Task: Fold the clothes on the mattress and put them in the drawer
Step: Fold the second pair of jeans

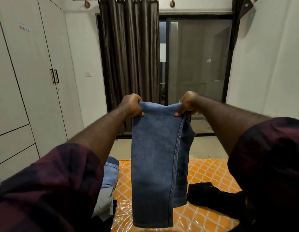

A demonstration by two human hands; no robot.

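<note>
Jeans (152, 164) of mid-blue denim hang straight down in front of us, doubled lengthwise, with a stitched seam running down their right side. We hold them up by the top edge. Our left hand (130, 105) grips the left corner, fingers curled over the cloth and thumb pressed against the front. Our right hand (187, 103) grips the right corner in the same way. Both arms reach forward, in dark red checked sleeves (53, 181).

The lower end of the jeans hangs over the mattress (209, 169), which is orange with a white diamond pattern under clear plastic wrap; we cannot tell whether the hem touches it. On the mattress to the right of the jeans lies a crumpled black garment (210, 193). To the left lies a pile with a light blue denim piece (110, 173) and a grey cloth (103, 203) nearer to us.

Along the left wall stands a white wardrobe (28, 81) with black handles, and low on it are closed drawers (13, 141). Straight ahead, a brown curtain (128, 56) hangs beside a dark-framed glass door (199, 64).
</note>
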